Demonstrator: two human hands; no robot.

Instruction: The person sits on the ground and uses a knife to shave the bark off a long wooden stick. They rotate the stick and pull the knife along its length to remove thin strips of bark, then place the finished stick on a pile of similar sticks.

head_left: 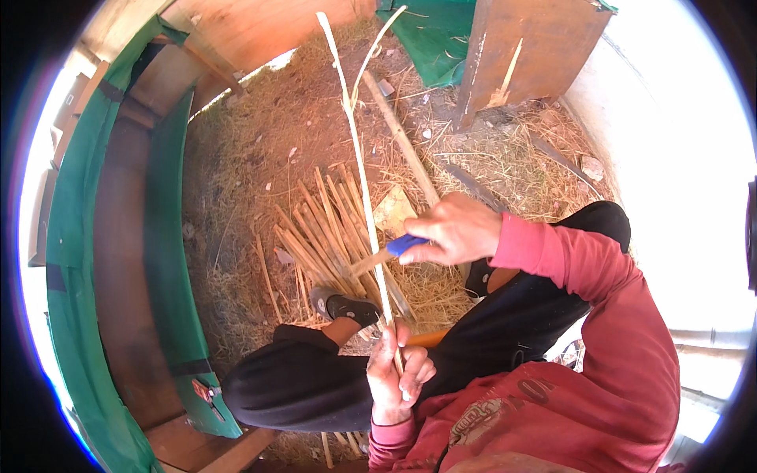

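My left hand (400, 372) is closed round the lower end of a long, thin, pale peeled stick (360, 162). The stick rises away from me and splits into a fork at its far end. In my right hand (460, 229) is a knife (407, 243) with a blue handle. Its brownish blade points left and crosses the stick partway up, above my left hand. Whether the edge touches the wood I cannot tell. Beyond my shoe (347, 307), a pile of cut sticks (319, 229) lies on the ground, partly behind the held stick.
A thicker pole (402, 138) lies on the straw-strewn ground. A wooden board (524, 59) stands at the far right beside green sheeting (430, 39). Along the left runs a wooden bench-like frame (126, 260) edged with green cloth. A white wall (678, 181) is at right.
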